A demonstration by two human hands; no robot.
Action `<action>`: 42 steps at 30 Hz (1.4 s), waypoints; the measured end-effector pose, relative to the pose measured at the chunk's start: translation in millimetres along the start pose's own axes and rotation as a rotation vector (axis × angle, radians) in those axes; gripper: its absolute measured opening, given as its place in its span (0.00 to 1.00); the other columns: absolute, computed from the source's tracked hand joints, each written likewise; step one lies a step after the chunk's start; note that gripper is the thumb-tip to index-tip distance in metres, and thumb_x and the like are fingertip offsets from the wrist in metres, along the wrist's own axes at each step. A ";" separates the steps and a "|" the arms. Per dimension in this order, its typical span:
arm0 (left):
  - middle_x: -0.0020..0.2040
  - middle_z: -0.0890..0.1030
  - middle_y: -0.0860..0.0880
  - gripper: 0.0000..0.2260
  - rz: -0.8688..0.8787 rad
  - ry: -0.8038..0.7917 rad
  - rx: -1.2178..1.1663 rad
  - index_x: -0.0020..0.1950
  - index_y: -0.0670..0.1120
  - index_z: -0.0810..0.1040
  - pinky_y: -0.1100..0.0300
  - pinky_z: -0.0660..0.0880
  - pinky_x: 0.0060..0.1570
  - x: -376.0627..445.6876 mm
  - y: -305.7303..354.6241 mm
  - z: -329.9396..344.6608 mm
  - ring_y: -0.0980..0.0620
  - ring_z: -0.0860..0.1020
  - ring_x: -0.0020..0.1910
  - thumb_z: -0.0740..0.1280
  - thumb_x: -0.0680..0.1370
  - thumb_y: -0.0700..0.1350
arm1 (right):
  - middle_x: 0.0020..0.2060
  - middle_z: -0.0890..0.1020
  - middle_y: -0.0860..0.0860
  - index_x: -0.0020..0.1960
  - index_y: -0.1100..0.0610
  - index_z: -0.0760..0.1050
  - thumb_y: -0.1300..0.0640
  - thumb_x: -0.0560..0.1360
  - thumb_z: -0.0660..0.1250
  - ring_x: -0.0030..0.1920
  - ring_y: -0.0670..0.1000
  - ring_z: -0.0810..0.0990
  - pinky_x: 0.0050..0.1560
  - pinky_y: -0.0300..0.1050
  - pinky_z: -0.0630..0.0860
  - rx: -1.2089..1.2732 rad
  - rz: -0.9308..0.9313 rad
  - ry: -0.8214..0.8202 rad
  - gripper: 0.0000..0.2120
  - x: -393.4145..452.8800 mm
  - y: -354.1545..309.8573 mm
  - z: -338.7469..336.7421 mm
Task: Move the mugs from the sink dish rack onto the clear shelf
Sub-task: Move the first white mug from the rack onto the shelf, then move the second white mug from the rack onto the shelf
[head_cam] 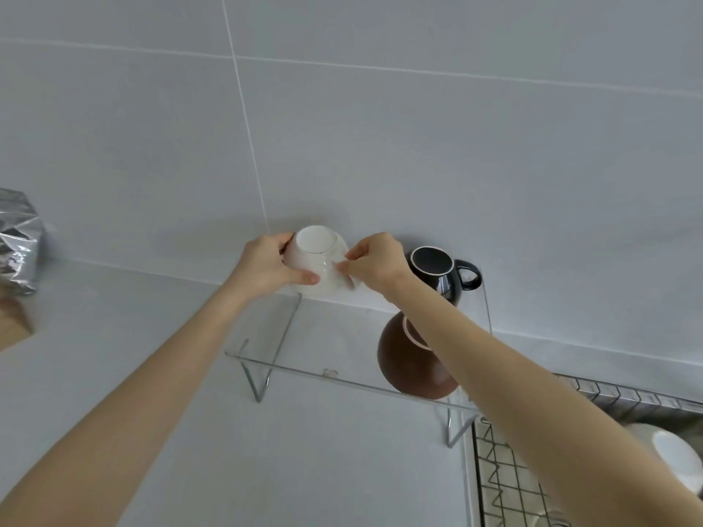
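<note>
A white mug (pixel 316 256) is upside down at the back left corner of the clear shelf (pixel 323 336), against the wall. My left hand (pixel 266 268) grips its left side and my right hand (pixel 376 266) pinches its right side, near the handle. Right of it a black mug (pixel 437 271) stands upside down with its handle to the right. A brown mug (pixel 403 363) stands upside down at the shelf's front, partly hidden by my right forearm. Another white mug (pixel 673 458) lies in the wire dish rack (pixel 506 477) at the lower right.
A crumpled silver foil bag (pixel 19 241) stands on the white counter at the far left. The tiled wall rises directly behind the shelf. The shelf rests on thin metal legs (pixel 260 386).
</note>
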State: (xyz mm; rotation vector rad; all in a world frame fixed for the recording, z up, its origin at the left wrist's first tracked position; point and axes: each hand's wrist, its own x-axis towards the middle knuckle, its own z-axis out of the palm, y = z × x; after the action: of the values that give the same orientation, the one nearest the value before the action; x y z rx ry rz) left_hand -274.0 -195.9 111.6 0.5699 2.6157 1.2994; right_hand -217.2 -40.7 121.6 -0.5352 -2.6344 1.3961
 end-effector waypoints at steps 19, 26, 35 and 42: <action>0.67 0.73 0.42 0.36 -0.033 0.012 0.228 0.69 0.43 0.65 0.57 0.66 0.60 2.6 15.5 14.0 0.43 0.69 0.67 0.76 0.64 0.45 | 0.49 0.81 0.62 0.56 0.69 0.76 0.58 0.72 0.67 0.47 0.57 0.76 0.47 0.44 0.72 -0.106 0.024 -0.125 0.17 -0.5 1.1 -9.4; 0.72 0.67 0.46 0.37 0.373 0.033 0.117 0.71 0.45 0.62 0.72 0.56 0.60 -48.6 123.5 64.6 0.51 0.65 0.71 0.75 0.66 0.46 | 0.51 0.83 0.56 0.59 0.60 0.76 0.62 0.73 0.66 0.53 0.53 0.80 0.64 0.49 0.74 0.164 -0.143 0.091 0.15 -61.3 20.3 -118.7; 0.70 0.70 0.49 0.34 0.515 -0.470 -0.106 0.70 0.48 0.65 0.57 0.64 0.70 -109.9 191.9 211.4 0.54 0.67 0.69 0.74 0.67 0.47 | 0.43 0.83 0.59 0.48 0.55 0.79 0.64 0.72 0.67 0.49 0.58 0.82 0.59 0.54 0.77 0.165 0.121 0.443 0.07 -180.5 153.4 -243.8; 0.70 0.70 0.46 0.32 0.382 -0.742 0.017 0.69 0.45 0.66 0.56 0.65 0.68 -109.7 176.1 338.9 0.49 0.68 0.69 0.73 0.68 0.44 | 0.54 0.82 0.58 0.58 0.61 0.77 0.56 0.72 0.68 0.54 0.57 0.80 0.59 0.52 0.75 0.078 0.537 0.451 0.16 -217.2 289.4 -224.6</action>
State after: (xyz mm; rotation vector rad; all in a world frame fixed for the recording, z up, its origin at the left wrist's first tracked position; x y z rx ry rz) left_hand -22.1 103.8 43.3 1.3061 1.9537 0.8909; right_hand 117.2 205.4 26.7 -1.4327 -2.1456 1.2810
